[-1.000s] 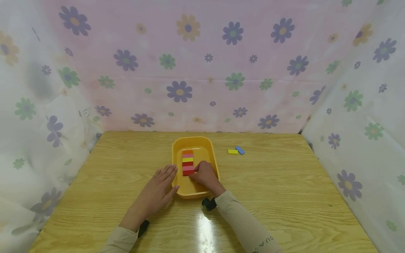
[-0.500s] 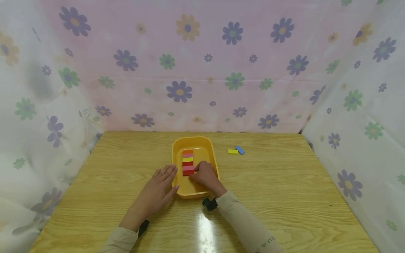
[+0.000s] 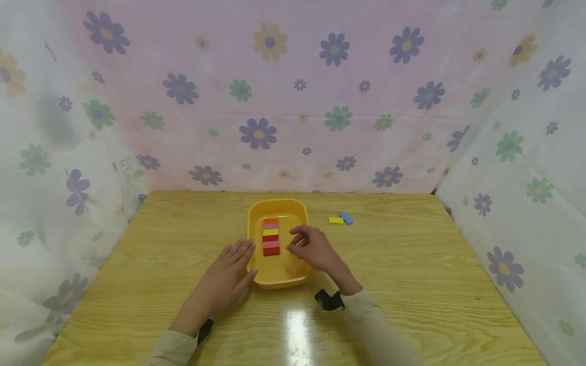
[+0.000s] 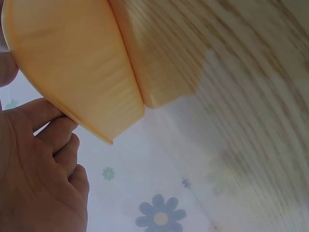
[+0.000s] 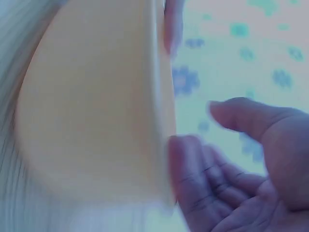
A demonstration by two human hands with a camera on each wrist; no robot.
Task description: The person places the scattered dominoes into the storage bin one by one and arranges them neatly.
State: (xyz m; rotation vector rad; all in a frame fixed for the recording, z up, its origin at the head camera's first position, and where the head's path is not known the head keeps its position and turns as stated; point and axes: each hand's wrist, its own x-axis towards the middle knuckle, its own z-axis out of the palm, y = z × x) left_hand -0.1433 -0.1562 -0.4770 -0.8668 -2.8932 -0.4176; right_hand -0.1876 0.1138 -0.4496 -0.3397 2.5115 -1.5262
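Observation:
A yellow-orange plastic tray (image 3: 273,270) stands on the table in the head view. Inside it, several flat coloured blocks (image 3: 270,238) lie edge to edge in a column: orange, pink, yellow and red. My left hand (image 3: 224,277) rests with extended fingers on the tray's left rim; in the left wrist view its fingers (image 4: 57,130) touch that rim. Over the tray's right side hovers my right hand (image 3: 317,250), thumb and fingers apart, nothing between them. The right wrist view is blurred but shows the same gap beside the tray wall (image 5: 91,106).
To the right of the tray, a yellow block (image 3: 336,220) and a blue block (image 3: 346,218) lie touching or nearly so on the wooden table (image 3: 403,274). A flowered curtain (image 3: 293,101) encloses the table's back and sides.
My right hand has lifted off the near end of the block column and moved right, its fingers spreading. The blocks stay in place, and the left hand has not moved.

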